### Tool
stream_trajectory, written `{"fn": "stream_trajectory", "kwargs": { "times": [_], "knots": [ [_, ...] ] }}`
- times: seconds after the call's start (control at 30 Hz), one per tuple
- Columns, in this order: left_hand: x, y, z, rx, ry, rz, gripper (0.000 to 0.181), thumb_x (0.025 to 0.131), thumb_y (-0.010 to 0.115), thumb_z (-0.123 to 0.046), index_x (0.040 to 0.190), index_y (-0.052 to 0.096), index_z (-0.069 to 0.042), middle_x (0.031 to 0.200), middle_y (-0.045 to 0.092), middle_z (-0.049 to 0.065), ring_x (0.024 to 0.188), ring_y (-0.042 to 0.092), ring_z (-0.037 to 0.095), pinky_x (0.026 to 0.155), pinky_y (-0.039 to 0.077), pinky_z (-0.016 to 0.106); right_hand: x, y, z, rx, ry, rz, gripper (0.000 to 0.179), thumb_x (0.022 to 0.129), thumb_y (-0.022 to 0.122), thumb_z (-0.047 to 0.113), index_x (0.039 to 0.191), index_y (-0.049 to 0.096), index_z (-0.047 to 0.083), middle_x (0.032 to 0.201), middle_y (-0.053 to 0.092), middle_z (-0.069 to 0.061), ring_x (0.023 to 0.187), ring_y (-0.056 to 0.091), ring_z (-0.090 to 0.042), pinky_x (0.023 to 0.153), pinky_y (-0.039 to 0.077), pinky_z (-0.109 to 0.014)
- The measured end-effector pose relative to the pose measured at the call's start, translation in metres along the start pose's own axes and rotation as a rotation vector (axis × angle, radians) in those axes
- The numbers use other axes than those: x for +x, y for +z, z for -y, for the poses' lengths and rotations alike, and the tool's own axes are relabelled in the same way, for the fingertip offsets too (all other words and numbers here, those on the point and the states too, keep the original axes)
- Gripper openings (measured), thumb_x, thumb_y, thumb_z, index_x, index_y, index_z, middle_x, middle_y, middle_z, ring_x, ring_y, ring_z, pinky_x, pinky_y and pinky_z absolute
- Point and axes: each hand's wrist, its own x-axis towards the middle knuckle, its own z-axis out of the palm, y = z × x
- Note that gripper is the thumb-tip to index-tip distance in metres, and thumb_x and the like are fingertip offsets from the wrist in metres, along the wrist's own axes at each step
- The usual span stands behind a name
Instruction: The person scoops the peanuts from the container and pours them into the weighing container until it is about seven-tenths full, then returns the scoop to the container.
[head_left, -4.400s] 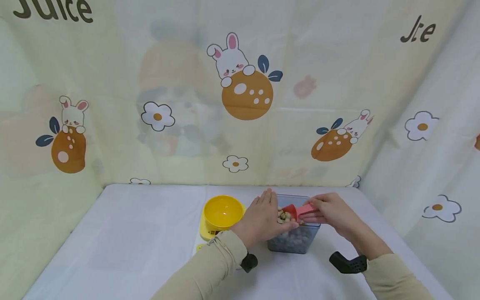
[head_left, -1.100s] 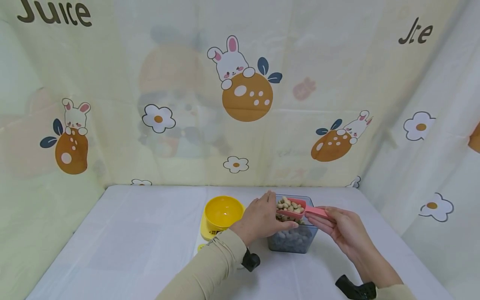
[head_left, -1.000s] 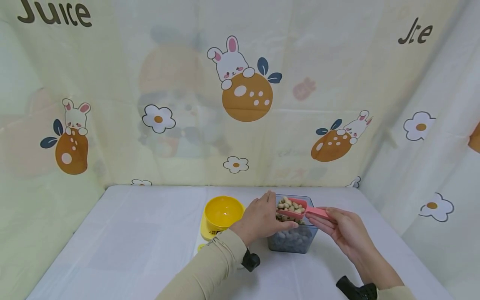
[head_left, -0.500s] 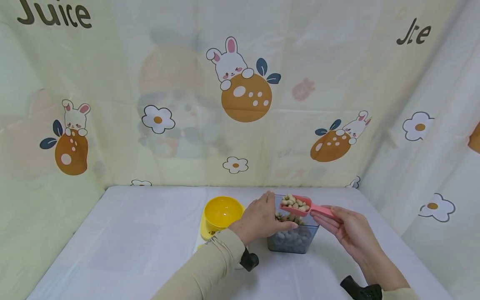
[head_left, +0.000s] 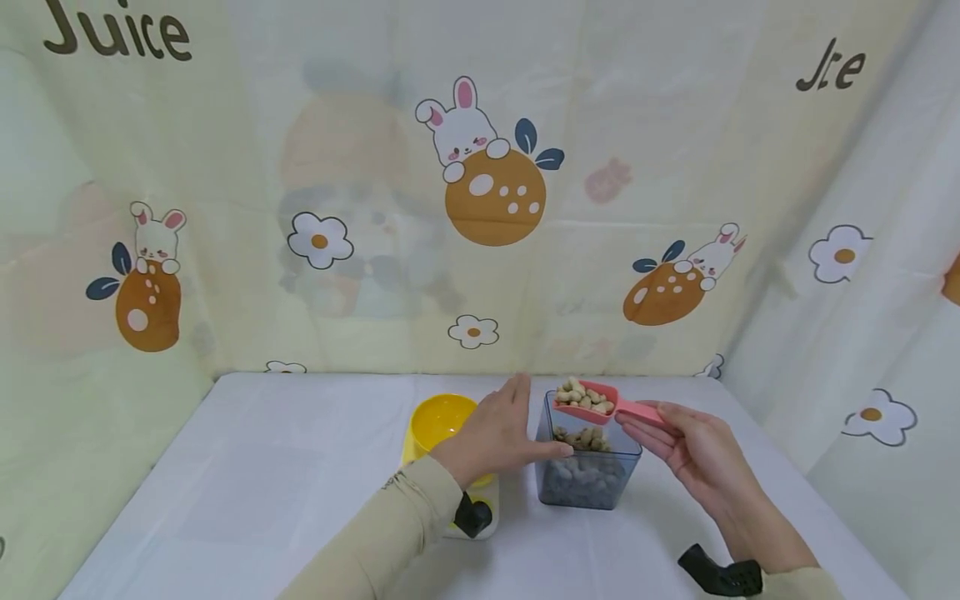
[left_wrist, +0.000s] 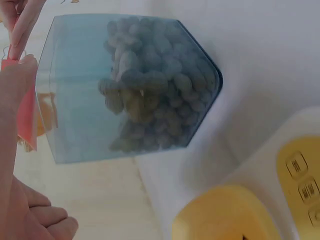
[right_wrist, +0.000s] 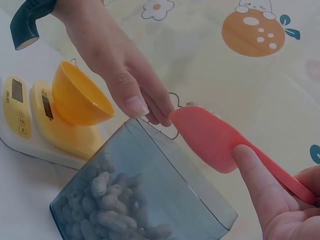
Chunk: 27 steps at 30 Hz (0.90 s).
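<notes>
My right hand (head_left: 701, 454) pinches the handle of a pink scoop (right_wrist: 207, 142), held level and heaped with unshelled peanuts (head_left: 582, 398). The scoop is above a translucent blue-grey plastic bin (head_left: 588, 483), which holds more peanuts (right_wrist: 112, 200). At the bin's left side is my left hand (head_left: 491, 433), fingers straight and thumb pointing toward the rim. Whether the thumb touches the rim I cannot tell. Behind the left hand, a yellow bowl (head_left: 441, 417) sits on a kitchen scale (right_wrist: 65, 137), both partly covered by that hand in the head view.
A white cloth covers the table (head_left: 300, 483). Behind it hangs a printed curtain (head_left: 360, 250) with rabbits and flowers. The scale and bowl stand just left of the bin.
My right hand has lifted the scoop out of the bin, now full of peanuts, to above the rim. My left hand has shifted left, away from the bin and over the scale's near side.
</notes>
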Motion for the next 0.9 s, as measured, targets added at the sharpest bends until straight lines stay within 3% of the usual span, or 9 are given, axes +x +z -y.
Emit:
{"fn": "stream_trajectory", "kwargs": {
  "times": [0.23, 0.53, 0.9],
  "knots": [
    [-0.008, -0.011, 0.012, 0.081, 0.026, -0.003, 0.116, 0.081, 0.058, -0.077, 0.160, 0.009, -0.008, 0.168, 0.012, 0.010, 0.153, 0.023, 0.026, 0.123, 0.025, 0.042, 0.005, 0.011, 0.000, -0.004, 0.014, 0.005, 0.020, 0.101, 0.058, 0.024, 0.111, 0.066, 0.009, 0.113, 0.074, -0.006, 0.108, 0.071, -0.024, 0.094, 0.055, -0.033],
    [-0.018, -0.024, 0.030, 0.097, -0.015, -0.007, 0.116, 0.082, 0.057, -0.076, 0.160, 0.005, -0.006, 0.168, 0.006, 0.010, 0.155, 0.014, 0.026, 0.125, 0.020, 0.043, 0.013, 0.030, -0.004, -0.079, 0.037, -0.026, 0.055, 0.103, 0.053, 0.026, 0.146, 0.031, -0.001, 0.112, 0.075, -0.001, 0.108, 0.071, -0.020, 0.094, 0.055, -0.031],
    [-0.031, -0.032, 0.058, 0.071, -0.082, -0.060, 0.116, 0.081, 0.060, -0.075, 0.160, 0.008, -0.006, 0.168, 0.010, 0.012, 0.152, 0.024, 0.033, 0.123, 0.025, 0.046, 0.023, 0.053, -0.014, -0.165, 0.029, -0.011, 0.056, 0.107, 0.043, 0.023, 0.151, 0.025, -0.007, 0.111, 0.075, -0.002, 0.106, 0.072, -0.019, 0.093, 0.055, -0.030]
  ]
}}
